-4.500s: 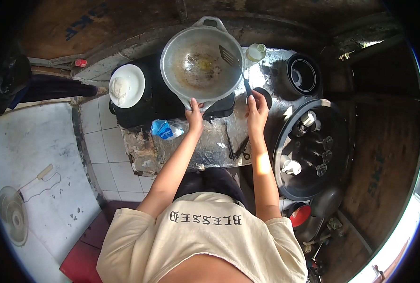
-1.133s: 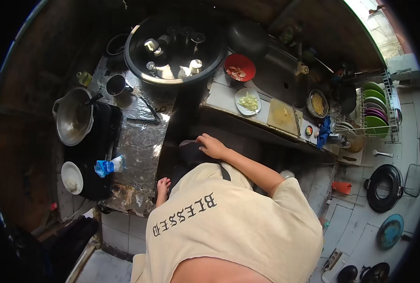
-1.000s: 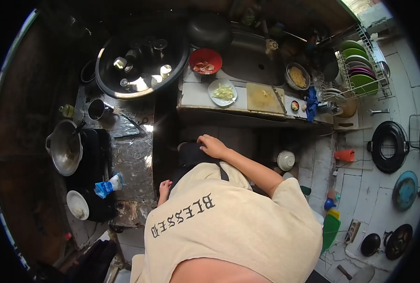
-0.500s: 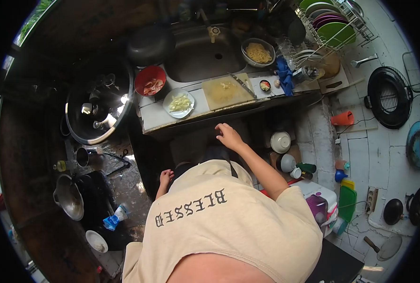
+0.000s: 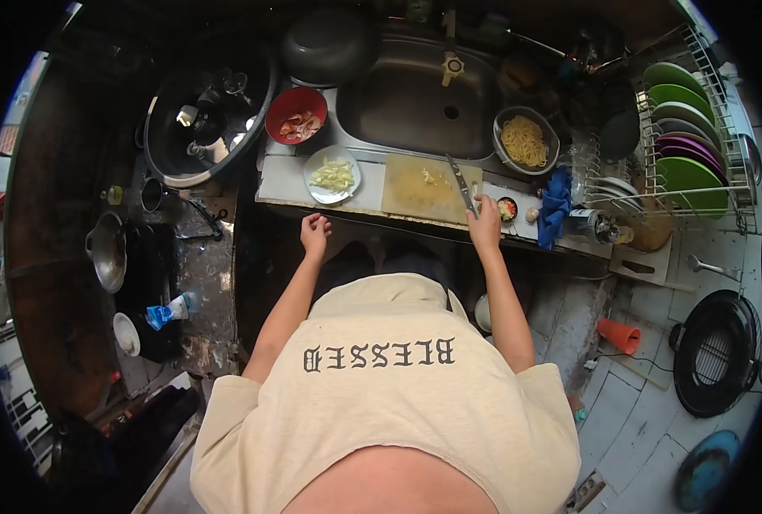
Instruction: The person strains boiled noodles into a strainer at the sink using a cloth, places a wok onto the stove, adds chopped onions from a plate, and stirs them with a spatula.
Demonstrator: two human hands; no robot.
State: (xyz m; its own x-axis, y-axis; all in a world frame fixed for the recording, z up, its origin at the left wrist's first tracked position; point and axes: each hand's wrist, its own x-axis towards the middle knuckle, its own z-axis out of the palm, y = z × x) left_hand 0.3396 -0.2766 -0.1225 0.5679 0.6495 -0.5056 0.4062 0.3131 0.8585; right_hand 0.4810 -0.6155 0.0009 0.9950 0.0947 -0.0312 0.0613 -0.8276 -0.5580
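Note:
A kitchen knife (image 5: 460, 182) lies across the right end of a yellowed cutting board (image 5: 401, 199), its blade pointing toward the sink. My right hand (image 5: 485, 226) is at the counter edge with its fingers closed round the knife handle. On the board sits a small heap of chopped pale bits (image 5: 430, 177). My left hand (image 5: 316, 234) hovers just in front of the counter, fingers loosely bent and holding nothing that I can see. Behind it stands a white plate (image 5: 321, 196) of pale green sliced vegetable (image 5: 333, 176).
A red bowl (image 5: 319, 101) with pinkish food stands left of the sink (image 5: 398, 128). To the right are a bowl of noodles (image 5: 525, 141), a small dish of chopped bits (image 5: 507, 208), a blue cloth (image 5: 555, 206) and a dish rack (image 5: 698, 201). A large basin (image 5: 154, 163) sits left.
My right hand has moved forward to the knife handle on the counter. My left hand has come up from beside my body toward the counter edge. The view has swung round.

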